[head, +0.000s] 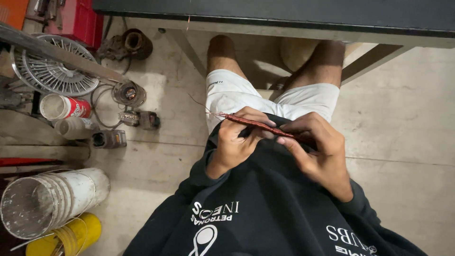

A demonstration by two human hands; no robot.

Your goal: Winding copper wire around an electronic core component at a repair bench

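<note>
I am seated, looking down at my lap, in white shorts and a dark sweatshirt. Both hands hold a long thin bundle of reddish copper wire (pixel 256 123) that runs across my lap. My left hand (pixel 237 140) grips its left part, fingers curled over it. My right hand (pixel 315 147) pinches the right end between thumb and fingers. Loose thin strands (pixel 201 106) stick out past the left end of the bundle.
A dark-topped table (pixel 284 14) with a wooden frame stands ahead of my knees. On the concrete floor at left lie a fan grille (pixel 57 71), small motor parts (pixel 129 93), a red-and-white can (pixel 64 106), a white bucket (pixel 47 196) and a yellow container (pixel 71 237).
</note>
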